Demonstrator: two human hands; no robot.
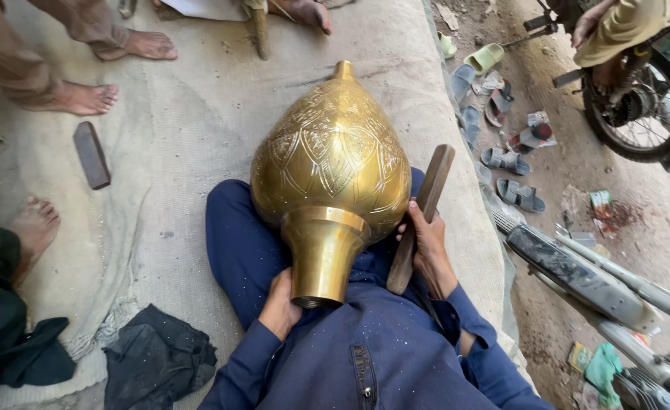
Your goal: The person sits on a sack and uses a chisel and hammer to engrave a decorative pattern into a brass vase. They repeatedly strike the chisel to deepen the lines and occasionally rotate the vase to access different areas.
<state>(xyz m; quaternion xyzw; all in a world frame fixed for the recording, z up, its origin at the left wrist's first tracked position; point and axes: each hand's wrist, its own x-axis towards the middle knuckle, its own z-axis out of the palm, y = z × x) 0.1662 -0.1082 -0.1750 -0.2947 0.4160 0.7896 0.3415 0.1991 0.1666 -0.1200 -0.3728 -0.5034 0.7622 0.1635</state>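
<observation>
- A big shiny brass vase point(331, 167) lies on its side across the person's lap, so the legs in blue trousers point(232, 235) keep it from rolling.
- The vase's fat round part points far away, and its open neck points near, toward the person's tummy.
- The vase has leaf patterns cut all over it.
- The left hand point(280, 304) is tucked beside and under the neck. It touches the brass and props it up. Its fingers are hidden, so I cannot tell if they are curled shut.
- The right hand point(426, 247) is closed around a long flat wooden stick point(418, 220). The stick leans just beside the right side of the vase, close by the brass.
- The person sits on a big cloth mat point(183, 137) spread on the ground.
- A dark flat block point(92, 154) lies on the mat, far left of the vase.
- A crumpled dark rag point(156, 357) lies near, on the left.
- Other people's bare feet point(84, 97) rest on the far left of the mat.
- Sandals point(506, 159) lie in the dirt to the right, off the mat.
- A motorbike wheel point(639, 114) stands far right.
</observation>
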